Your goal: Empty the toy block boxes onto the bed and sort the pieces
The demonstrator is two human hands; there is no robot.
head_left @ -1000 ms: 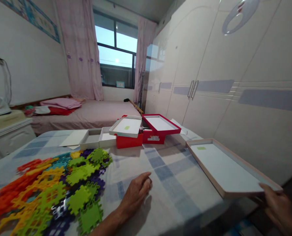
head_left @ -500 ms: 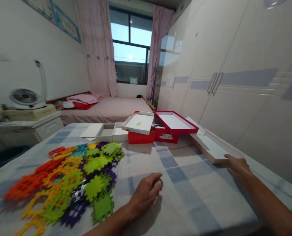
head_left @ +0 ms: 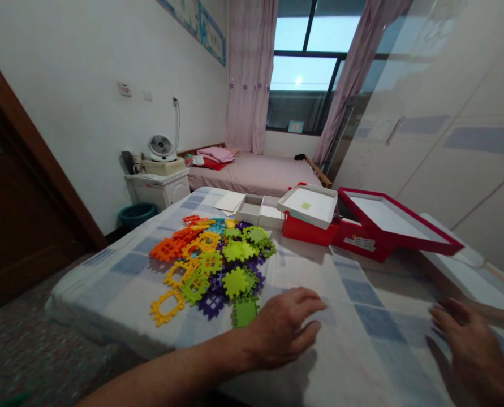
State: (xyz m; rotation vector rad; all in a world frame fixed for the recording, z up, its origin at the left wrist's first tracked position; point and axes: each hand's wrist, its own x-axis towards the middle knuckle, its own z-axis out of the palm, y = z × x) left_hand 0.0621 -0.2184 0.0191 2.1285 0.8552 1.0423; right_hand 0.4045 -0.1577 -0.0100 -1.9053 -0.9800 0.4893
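Counter (head_left: 345, 356): wearing a checked cloth.
Bright pieces (head_left: 235, 282): lying heaped on its left side, showing toothy edges.
Pale tray (head_left: 466, 271): sitting at its right side.
Left hand (head_left: 283, 328): fingers bending, leaving a small gap by the thumb.
Right hand (head_left: 474, 342): fingers blurring near the tray; can't tell if touching.

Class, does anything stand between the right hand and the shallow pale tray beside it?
Nothing visible does: the right hand is by the near side of the shallow pale tray, though blur hides whether they touch. From this view, the red-rimmed tray hides only the other's far end.
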